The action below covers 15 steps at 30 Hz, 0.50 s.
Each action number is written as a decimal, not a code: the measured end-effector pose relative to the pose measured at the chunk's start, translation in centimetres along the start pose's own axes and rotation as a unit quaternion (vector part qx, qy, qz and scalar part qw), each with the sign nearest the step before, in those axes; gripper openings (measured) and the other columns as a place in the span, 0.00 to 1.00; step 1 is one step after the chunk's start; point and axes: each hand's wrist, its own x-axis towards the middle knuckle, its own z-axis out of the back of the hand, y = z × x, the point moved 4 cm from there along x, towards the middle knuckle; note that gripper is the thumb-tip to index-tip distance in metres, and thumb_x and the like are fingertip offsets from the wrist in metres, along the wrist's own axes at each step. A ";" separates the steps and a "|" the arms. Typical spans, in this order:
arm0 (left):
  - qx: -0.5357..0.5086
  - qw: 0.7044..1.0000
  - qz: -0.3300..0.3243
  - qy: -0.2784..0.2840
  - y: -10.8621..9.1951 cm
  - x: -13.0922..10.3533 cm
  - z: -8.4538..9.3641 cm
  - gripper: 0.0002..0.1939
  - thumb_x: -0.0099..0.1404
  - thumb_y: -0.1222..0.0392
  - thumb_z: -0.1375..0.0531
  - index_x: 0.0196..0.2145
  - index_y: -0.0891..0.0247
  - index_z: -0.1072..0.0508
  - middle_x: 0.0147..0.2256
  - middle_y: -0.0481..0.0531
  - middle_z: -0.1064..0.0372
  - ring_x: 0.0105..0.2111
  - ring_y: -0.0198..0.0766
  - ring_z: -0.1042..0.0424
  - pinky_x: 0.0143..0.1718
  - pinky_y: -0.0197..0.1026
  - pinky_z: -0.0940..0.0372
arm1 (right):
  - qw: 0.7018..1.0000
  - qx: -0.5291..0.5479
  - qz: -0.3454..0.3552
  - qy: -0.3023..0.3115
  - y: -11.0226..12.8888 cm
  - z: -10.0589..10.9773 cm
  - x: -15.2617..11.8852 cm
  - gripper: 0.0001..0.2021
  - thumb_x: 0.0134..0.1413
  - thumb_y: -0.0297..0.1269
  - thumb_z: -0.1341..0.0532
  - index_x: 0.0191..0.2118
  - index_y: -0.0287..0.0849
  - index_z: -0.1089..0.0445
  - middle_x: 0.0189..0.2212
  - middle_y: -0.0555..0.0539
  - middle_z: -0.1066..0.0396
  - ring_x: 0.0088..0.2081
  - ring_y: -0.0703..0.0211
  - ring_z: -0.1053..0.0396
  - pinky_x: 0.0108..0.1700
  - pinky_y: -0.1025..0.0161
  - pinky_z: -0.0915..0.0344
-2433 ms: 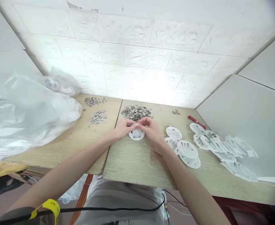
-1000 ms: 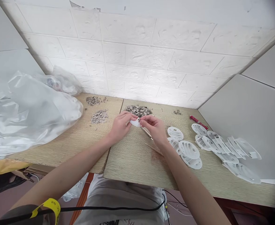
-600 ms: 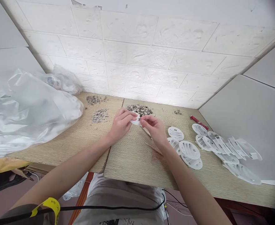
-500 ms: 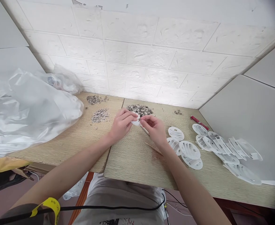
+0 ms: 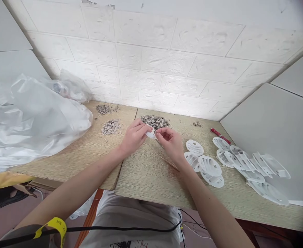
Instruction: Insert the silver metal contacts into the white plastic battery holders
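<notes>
Only partial black letters "NA" on yellow wristband (image 5: 54, 225); hands (image 5: 133, 137) around white disc (image 5: 150, 134)

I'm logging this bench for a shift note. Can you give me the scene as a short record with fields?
left hand: left hand holds the white plastic disc, lifted off the wooden table
right hand: right hand pinches at the disc's edge
behind hands: pile of small metal pieces
right side: finished-looking white discs, red tool
left side: clear plastic bag
</notes>
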 end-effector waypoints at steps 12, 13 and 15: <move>0.071 0.997 -0.021 0.031 -0.1 -0.1 0.0 0.07 0.66 0.64 0.43 0.30 0.62 0.28 0.33 0.49 0.22 0.28 0.35 0.35 0.29 0.38 0.41 | 0.987 -0.121 0.105 -0.008 1.0 0.0 -0.2 0.04 0.51 0.33 0.41 0.31 0.41 0.29 0.27 0.49 0.28 0.27 0.62 0.34 0.32 0.63 0.36; 0.070 0.997 -0.021 0.033 -0.1 -0.1 0.0 0.07 0.66 0.63 0.42 0.30 0.62 0.28 0.33 0.49 0.22 0.28 0.35 0.35 0.29 0.37 0.41 | 0.987 -0.123 0.104 -0.005 1.0 0.0 -0.2 0.04 0.51 0.33 0.41 0.30 0.41 0.29 0.27 0.49 0.28 0.27 0.62 0.34 0.32 0.63 0.36; 0.063 0.997 -0.023 0.031 -0.1 -0.1 -0.1 0.06 0.66 0.62 0.42 0.31 0.62 0.28 0.33 0.49 0.22 0.28 0.35 0.35 0.29 0.37 0.41 | 0.987 -0.123 0.102 -0.002 1.0 0.1 -0.1 0.04 0.51 0.33 0.41 0.30 0.41 0.29 0.27 0.48 0.27 0.27 0.62 0.34 0.31 0.63 0.36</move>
